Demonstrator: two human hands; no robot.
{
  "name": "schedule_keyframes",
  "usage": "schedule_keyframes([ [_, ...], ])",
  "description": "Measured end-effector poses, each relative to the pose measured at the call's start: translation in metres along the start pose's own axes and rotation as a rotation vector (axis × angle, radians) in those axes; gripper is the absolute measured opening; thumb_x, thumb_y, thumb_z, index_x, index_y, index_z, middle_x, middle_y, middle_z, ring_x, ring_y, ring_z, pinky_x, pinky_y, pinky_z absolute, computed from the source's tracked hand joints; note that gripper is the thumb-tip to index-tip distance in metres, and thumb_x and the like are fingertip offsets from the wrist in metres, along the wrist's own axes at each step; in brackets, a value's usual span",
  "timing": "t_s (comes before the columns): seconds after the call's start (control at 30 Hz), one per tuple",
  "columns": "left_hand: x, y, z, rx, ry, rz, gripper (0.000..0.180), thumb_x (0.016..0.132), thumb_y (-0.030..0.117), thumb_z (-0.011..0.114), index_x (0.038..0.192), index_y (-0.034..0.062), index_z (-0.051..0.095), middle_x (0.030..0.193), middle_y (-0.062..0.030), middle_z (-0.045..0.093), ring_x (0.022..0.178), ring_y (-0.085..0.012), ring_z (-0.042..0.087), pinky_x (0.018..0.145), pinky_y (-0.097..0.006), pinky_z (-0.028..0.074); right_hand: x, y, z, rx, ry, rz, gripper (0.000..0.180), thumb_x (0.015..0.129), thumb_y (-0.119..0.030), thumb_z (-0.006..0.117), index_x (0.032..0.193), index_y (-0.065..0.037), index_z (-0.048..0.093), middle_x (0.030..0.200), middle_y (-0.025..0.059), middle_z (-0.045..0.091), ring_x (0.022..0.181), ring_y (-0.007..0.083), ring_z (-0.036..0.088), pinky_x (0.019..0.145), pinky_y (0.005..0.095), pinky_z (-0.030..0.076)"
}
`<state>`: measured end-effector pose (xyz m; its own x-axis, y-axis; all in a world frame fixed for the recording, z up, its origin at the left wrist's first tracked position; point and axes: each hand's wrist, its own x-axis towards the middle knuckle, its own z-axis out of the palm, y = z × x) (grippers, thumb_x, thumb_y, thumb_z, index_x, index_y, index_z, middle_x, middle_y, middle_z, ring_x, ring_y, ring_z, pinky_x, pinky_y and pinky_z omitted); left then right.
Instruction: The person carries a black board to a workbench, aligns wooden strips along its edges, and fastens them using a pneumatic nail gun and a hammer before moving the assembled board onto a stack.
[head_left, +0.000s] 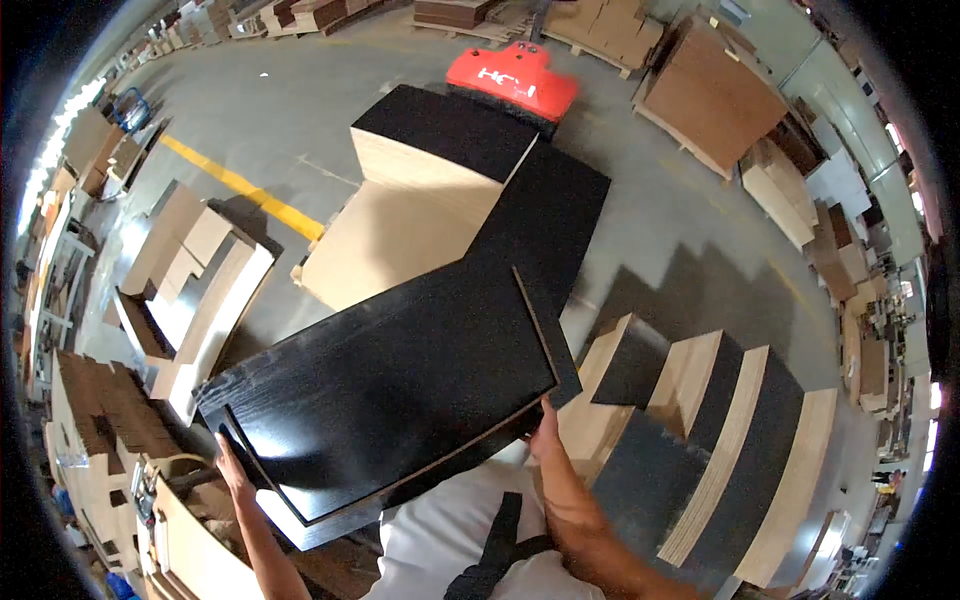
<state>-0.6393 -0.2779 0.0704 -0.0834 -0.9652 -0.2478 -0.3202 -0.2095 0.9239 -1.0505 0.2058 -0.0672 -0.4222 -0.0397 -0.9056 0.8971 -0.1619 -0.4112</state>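
Note:
Between my hands is a large black wooden panel [390, 390] with a narrow groove running near its edges, held slanting in front of my body. My left hand [230, 464] grips its left end, fingers mostly out of sight behind it. Close to the near right corner, my right hand [545, 433] is closed on the edge, its fingertips partly hidden underneath. Beyond the panel, a stack of black panels with pale wood sides [440, 125] stands on a light board [385, 245]. The held panel covers part of that stack.
A red pallet truck [515, 80] stands behind the stack. Several stacks of black and pale panels [690, 470] sit at my right. Pale boards [190, 290] stand at the left, near a yellow floor line [245, 188]. A brown stack [710, 95] rests on a pallet far right.

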Motion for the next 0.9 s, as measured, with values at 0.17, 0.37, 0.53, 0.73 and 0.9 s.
schedule_keyframes([
  [0.17,0.033,0.058,0.129,-0.027,-0.143,0.002,0.065,0.099,0.063,0.048,0.080,0.0032,0.064,0.070,0.0007,0.054,0.063,-0.0111,0.047,0.056,-0.029,0.039,0.009,-0.059,0.001,0.222,-0.143,-0.189,0.063,0.096,-0.053,0.055,0.144,-0.013,0.048,0.143,0.0114,0.053,0.128,0.0347,0.052,0.104,0.0558,0.044],
  [0.37,0.090,0.005,0.225,0.058,-0.278,0.253,0.068,0.105,0.054,0.040,0.079,-0.0051,0.062,0.066,0.0003,0.051,0.059,-0.0103,0.040,0.050,-0.034,0.031,0.036,-0.124,-0.037,0.190,-0.133,-0.130,0.074,0.096,-0.059,0.050,0.147,-0.006,0.043,0.147,0.0143,0.047,0.132,0.0365,0.047,0.110,0.0538,0.038],
  [0.53,0.109,-0.051,0.289,0.269,-0.460,0.503,0.054,0.108,0.032,0.044,0.138,-0.0118,0.049,0.079,-0.0125,0.062,0.059,-0.0211,0.049,0.058,-0.038,0.045,0.081,-0.171,-0.028,0.094,0.195,0.017,0.102,0.091,-0.063,0.060,0.160,-0.009,0.008,0.164,0.0202,0.008,0.148,0.0383,0.020,0.120,0.0569,0.021],
  [0.73,0.081,-0.081,0.423,0.107,-0.404,0.014,0.063,0.104,0.059,0.040,0.077,0.0032,0.054,0.061,0.0027,0.040,0.059,-0.0100,0.034,0.051,-0.034,0.029,0.199,-0.237,-0.039,0.086,0.250,0.083,0.113,0.091,-0.067,0.058,0.159,-0.009,-0.010,0.165,0.0188,-0.013,0.154,0.0374,-0.004,0.122,0.0551,0.012],
  [0.9,0.070,-0.194,0.504,-0.056,-0.129,-0.363,0.064,0.101,0.062,0.046,0.082,0.0019,0.056,0.070,0.0019,0.043,0.064,-0.0107,0.039,0.054,-0.032,0.034,0.289,-0.282,-0.081,-0.011,0.129,-0.038,0.101,0.094,-0.065,0.053,0.159,0.000,0.010,0.162,0.0191,0.022,0.149,0.0360,0.024,0.122,0.0528,0.013],
])
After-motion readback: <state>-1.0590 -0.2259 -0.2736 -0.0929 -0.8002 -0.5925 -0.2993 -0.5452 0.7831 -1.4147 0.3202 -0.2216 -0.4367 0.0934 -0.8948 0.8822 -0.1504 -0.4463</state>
